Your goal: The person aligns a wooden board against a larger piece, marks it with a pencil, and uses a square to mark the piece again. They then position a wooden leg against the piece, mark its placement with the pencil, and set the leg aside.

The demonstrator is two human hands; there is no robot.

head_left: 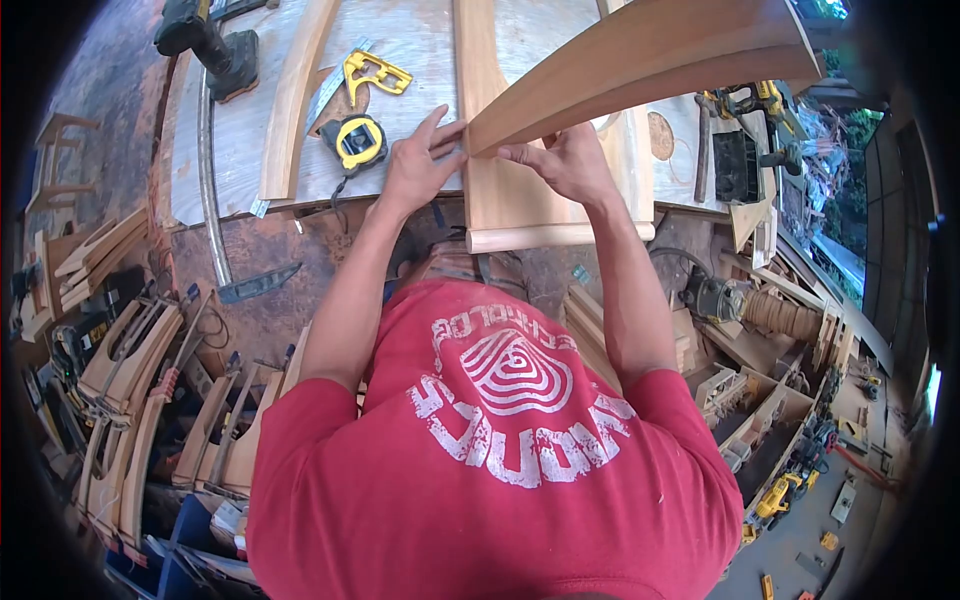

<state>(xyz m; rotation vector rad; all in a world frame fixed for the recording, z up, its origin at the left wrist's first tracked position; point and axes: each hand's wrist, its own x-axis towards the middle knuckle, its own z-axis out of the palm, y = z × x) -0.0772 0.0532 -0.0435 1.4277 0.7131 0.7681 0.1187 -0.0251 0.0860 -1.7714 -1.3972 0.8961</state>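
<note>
A long curved wooden piece (640,75) rises from a flat wooden board (520,205) with a rounded front edge, its narrow end down on the board. My right hand (572,168) is closed on that lower end, thumb on the near side and the other fingers partly hidden behind the wood. On the other side, my left hand (420,162) has its fingers stretched out, fingertips touching the board's left edge beside the foot of the curved piece. Just left of this hand lies a yellow and black tape measure (357,142), with a yellow combination square (378,75) beyond it.
A bar clamp (212,170) hangs over the worktable's (420,70) left edge, near a cordless drill (215,50). Another curved wooden piece (300,110) lies there. To the right are a hammer (703,145) and power tools. Clamped wooden parts (125,370) crowd the lower left.
</note>
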